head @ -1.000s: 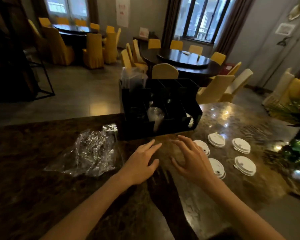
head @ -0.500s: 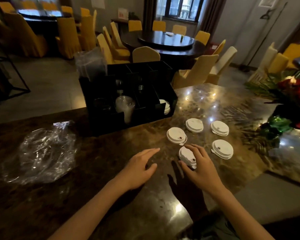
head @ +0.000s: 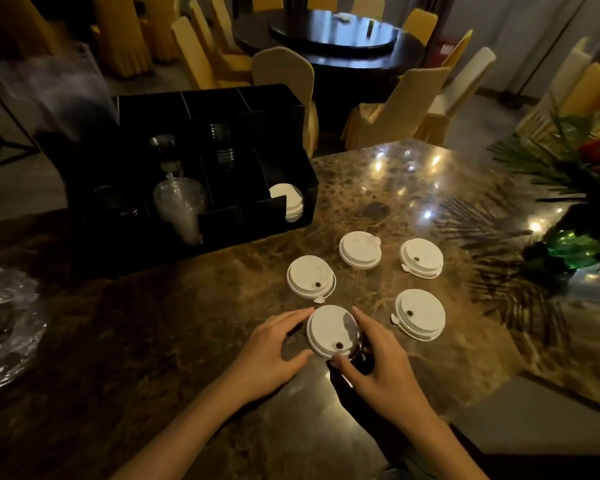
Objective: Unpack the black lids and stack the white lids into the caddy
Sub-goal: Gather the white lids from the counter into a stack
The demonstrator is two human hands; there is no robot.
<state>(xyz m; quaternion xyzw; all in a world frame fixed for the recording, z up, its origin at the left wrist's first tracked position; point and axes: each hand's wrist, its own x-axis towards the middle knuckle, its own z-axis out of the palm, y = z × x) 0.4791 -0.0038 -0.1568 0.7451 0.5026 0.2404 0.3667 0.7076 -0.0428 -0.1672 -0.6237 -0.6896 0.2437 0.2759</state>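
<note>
Nearest white lid (head: 331, 329) lies on the marble surface (head: 378, 188), clasped at its rim between left hand (head: 272, 355) and right hand (head: 383, 363); fingers curled against it. Lift level, gather the four loose lids beyond, then seat them on the stack (head: 288, 202) in the caddy (head: 194, 174), right front compartment. Black lids indistinct in the dark compartments.

Counter (head: 378, 188): polished brown marble-look stone, glossy, mirrors the ceiling lights. White lids (head: 420, 313): matt, smooth moulded plastic or fibre, can't tell which. Caddy (head: 208, 98): black, matt, looks plastic. Cups (head: 181, 206) in it: clear thin plastic, slight sheen. Bag (head: 7, 323): crinkled transparent film, shiny highlights. Chairs (head: 392, 112): yellow cloth covers, matt. Round table (head: 333, 32): dark, glossy top.
</note>
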